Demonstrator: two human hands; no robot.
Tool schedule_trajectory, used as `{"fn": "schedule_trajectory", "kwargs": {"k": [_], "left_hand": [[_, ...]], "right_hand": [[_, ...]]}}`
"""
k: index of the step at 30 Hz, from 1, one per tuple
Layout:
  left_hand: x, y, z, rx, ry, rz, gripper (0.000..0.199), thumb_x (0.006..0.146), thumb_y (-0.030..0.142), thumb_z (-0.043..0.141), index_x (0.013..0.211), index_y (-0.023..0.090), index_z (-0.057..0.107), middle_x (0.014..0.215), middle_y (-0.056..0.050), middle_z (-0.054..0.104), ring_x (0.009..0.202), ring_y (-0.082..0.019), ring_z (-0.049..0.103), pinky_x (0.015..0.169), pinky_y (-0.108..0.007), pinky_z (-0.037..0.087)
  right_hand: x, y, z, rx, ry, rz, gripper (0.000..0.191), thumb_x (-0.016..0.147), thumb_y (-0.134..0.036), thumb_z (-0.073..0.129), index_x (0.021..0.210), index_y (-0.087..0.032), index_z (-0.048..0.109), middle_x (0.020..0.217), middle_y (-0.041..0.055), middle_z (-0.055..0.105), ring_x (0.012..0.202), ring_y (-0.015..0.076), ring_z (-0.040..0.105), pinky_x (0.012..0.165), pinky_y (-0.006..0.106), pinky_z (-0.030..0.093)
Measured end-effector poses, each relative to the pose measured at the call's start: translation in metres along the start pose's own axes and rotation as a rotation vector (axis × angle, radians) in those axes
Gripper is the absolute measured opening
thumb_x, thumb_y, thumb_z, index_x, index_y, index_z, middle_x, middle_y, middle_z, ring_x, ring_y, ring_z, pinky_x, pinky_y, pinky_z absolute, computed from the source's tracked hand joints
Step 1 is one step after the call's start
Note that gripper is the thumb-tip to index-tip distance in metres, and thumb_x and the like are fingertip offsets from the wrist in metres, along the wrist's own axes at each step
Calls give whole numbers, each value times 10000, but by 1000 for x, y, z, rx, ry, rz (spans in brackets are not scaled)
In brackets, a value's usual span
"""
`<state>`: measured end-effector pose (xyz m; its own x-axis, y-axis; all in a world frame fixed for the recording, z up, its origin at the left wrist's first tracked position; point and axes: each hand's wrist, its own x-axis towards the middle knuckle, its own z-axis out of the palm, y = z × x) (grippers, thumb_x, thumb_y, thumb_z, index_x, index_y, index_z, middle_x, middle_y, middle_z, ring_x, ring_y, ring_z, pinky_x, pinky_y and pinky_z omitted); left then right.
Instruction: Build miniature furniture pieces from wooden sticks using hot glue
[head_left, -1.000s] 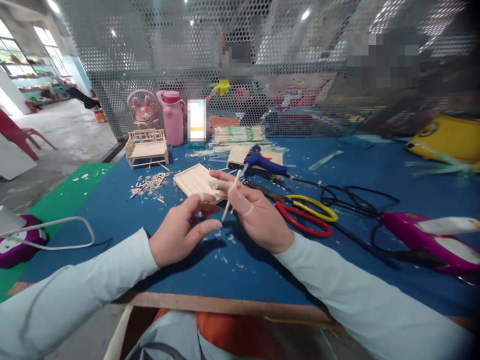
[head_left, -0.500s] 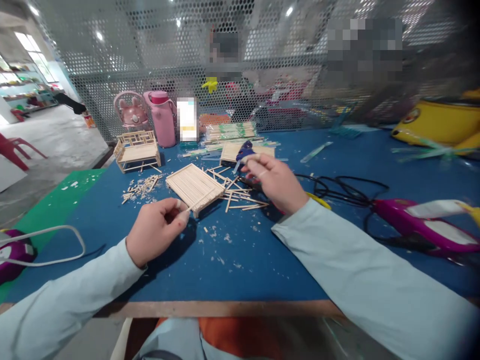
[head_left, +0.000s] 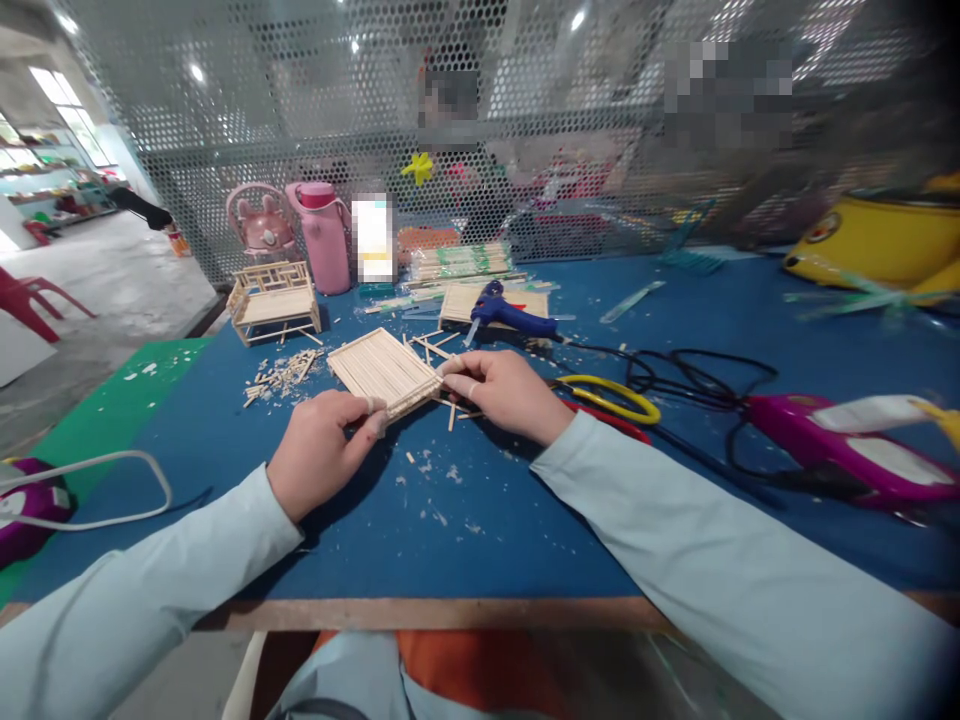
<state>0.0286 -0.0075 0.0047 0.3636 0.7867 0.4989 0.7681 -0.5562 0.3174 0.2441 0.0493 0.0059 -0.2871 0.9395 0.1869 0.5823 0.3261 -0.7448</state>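
Observation:
A small platform of pale wooden sticks (head_left: 386,365) lies on the blue table in front of me. Along its near edge runs a thin wooden stick (head_left: 414,398). My left hand (head_left: 322,445) pinches that edge at its left end, thumb and forefinger closed. At the right end, the fingers of my right hand (head_left: 510,395) are pinched on the same edge. Wrappings cover some fingertips. Loose sticks (head_left: 452,415) lie partly hidden behind my right hand. Beyond it, a blue glue gun (head_left: 514,316) rests against another stick panel (head_left: 457,303).
A little stick-built bench (head_left: 277,305) and a heap of short stick pieces (head_left: 289,375) are at left. Behind stand a pink bottle (head_left: 328,240) and a lit phone (head_left: 373,238). Yellow-and-red-handled pliers (head_left: 615,398), black cables (head_left: 690,370) and a purple tool (head_left: 847,450) lie at right.
My right hand has left the glue gun and come down and left to the platform's right corner. My left hand has shifted slightly right; the stick now lies along the near edge.

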Motion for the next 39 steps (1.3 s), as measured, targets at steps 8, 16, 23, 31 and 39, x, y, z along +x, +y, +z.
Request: {"fn": "schedule_trajectory", "kwargs": {"k": [8,16,23,31,39], "left_hand": [[-2,-5,-4,-38,-61,-37,216,828,251,504,789,170,701,809,-60,726,702,-174,639,649,-277,466],[0,-2,0,-102,-90,-90,231,838,241,491,766,170,699,828,-56,730,706,-165,651,638,-256,453],[3,2,-1,-73,-107,-75,231,834,237,493,749,163,695,787,-68,723,685,-169,642,633,-262,454],[4,0,-1,-28,-115,-58,209,832,237,510,820,183,711,789,-58,721,687,-164,635,621,-251,436],[4,-5,2,-66,-130,-53,206,840,275,525,853,190,712,808,-64,718,698,-156,629,628,-240,430]], "right_hand": [[-1,4,1,3,23,-143,223,716,-179,534,875,-135,684,791,53,690,685,150,607,654,288,481],[0,7,3,42,16,-139,130,709,-205,568,787,-144,652,716,30,670,637,134,594,602,264,485],[-3,1,4,5,35,-171,205,760,-217,556,909,-150,680,875,54,706,748,151,625,703,282,483],[-3,-1,0,-308,67,-381,151,800,-203,553,776,-190,702,725,20,680,684,135,596,634,246,421],[-3,-3,-3,-423,42,-466,163,842,-208,507,794,-157,654,762,49,659,715,145,575,659,252,405]]}}
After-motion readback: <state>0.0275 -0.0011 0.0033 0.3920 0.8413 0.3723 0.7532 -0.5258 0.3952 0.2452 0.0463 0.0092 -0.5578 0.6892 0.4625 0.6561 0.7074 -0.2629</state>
